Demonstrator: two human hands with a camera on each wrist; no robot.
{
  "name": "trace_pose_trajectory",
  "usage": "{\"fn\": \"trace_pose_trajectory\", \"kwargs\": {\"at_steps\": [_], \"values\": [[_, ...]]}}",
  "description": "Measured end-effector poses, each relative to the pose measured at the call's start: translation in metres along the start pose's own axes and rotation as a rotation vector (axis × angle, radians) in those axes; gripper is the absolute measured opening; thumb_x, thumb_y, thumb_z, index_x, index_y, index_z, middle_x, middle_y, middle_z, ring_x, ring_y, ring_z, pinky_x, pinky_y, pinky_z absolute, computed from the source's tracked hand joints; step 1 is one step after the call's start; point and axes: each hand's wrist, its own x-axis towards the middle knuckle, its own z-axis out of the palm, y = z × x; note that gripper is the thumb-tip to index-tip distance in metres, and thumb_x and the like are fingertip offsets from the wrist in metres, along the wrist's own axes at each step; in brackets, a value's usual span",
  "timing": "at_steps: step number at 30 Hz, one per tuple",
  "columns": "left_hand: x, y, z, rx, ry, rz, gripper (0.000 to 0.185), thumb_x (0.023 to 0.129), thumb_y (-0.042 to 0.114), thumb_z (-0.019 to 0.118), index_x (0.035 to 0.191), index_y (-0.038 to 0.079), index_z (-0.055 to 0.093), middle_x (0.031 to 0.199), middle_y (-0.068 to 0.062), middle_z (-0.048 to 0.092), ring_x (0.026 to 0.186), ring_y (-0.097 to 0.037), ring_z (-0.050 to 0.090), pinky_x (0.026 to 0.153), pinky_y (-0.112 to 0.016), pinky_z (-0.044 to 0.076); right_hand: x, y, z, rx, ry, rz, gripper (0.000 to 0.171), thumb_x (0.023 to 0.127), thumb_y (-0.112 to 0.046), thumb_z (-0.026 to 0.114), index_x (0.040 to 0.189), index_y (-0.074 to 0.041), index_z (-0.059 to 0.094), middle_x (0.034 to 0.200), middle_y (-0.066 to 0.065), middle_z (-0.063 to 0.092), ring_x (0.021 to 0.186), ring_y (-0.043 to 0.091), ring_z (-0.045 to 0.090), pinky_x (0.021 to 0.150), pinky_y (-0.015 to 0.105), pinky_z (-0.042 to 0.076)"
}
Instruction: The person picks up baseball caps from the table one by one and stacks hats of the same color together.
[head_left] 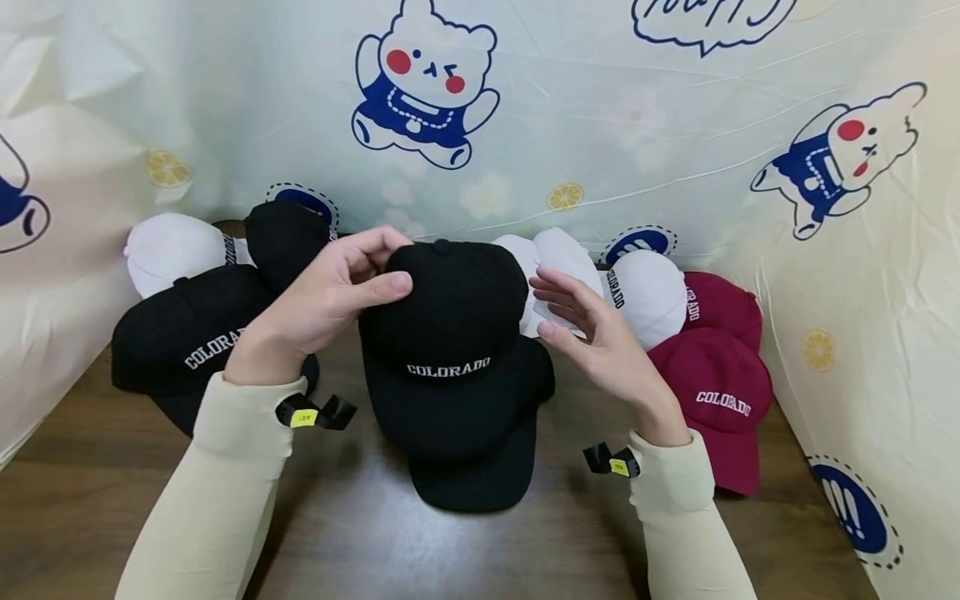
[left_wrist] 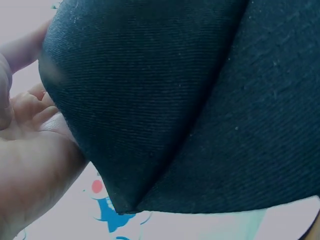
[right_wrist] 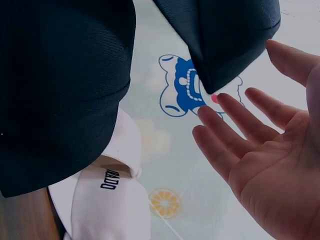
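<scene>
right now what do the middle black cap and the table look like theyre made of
Black cap: seemingly cotton twill, matte; the left wrist view shows fine diagonal weave, and the white COLORADO lettering looks stitched. Table: brown wood or wood-look laminate, faint streaky grain, slight sheen.

Caps [head_left: 191, 333] left, right [head_left: 720, 375]; bare table [head_left: 360, 533] front

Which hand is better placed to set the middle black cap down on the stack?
Probably the left. The left hand already grips the crown of the black cap, thumb on top. The right hand is open beside it, fingers straight, holding nothing.
</scene>
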Motion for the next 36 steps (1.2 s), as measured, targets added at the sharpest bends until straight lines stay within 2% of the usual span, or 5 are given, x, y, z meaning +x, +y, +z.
{"fn": "trace_pose_trajectory", "kwargs": {"at_steps": [7,11,19,27,36], "values": [[0.007,-0.018,0.007,0.020,-0.071,-0.088,0.012,0.104,0.006,0.065,0.116,0.006,0.065,0.095,-0.008,0.064,0.093,-0.023,0.064,0.083,-0.032,0.054,0.000,0.002,0.001,0.011,-0.013,0.019,0.059,0.106,-0.012,0.065,0.161,-0.013,0.044,0.164,0.002,0.046,0.152,0.022,0.043,0.122,0.037,0.038],[0.010,-0.025,0.013,0.042,-0.111,-0.138,0.014,0.104,0.011,0.067,0.116,0.007,0.063,0.097,-0.008,0.064,0.096,-0.025,0.063,0.084,-0.033,0.054,-0.001,0.004,0.002,-0.010,-0.011,0.048,0.057,0.106,-0.017,0.066,0.160,-0.015,0.046,0.160,0.005,0.050,0.148,0.022,0.048,0.117,0.035,0.044],[0.017,-0.039,0.021,0.047,-0.176,-0.255,0.019,0.104,0.014,0.065,0.121,0.005,0.062,0.109,-0.013,0.067,0.107,-0.031,0.064,0.091,-0.035,0.054,-0.001,0.010,0.002,-0.032,-0.051,0.091,0.044,0.106,-0.021,0.068,0.147,-0.010,0.058,0.131,0.009,0.064,0.113,0.022,0.061,0.094,0.026,0.050],[0.020,-0.049,0.018,0.081,-0.212,-0.355,0.019,0.106,0.016,0.064,0.120,0.004,0.061,0.110,-0.013,0.069,0.108,-0.030,0.065,0.091,-0.036,0.053,0.000,0.010,0.003,0.001,-0.137,0.102,0.026,0.102,-0.013,0.073,0.125,-0.008,0.062,0.112,0.008,0.067,0.103,0.023,0.064,0.090,0.027,0.053],[0.020,-0.053,0.006,0.160,-0.312,-0.439,0.023,0.108,0.019,0.064,0.125,0.005,0.059,0.120,-0.013,0.071,0.112,-0.031,0.064,0.095,-0.038,0.053,0.000,0.013,0.002,-0.046,-0.241,0.183,0.026,0.103,-0.015,0.071,0.125,-0.010,0.059,0.113,0.007,0.065,0.104,0.024,0.059,0.085,0.029,0.048]]}}
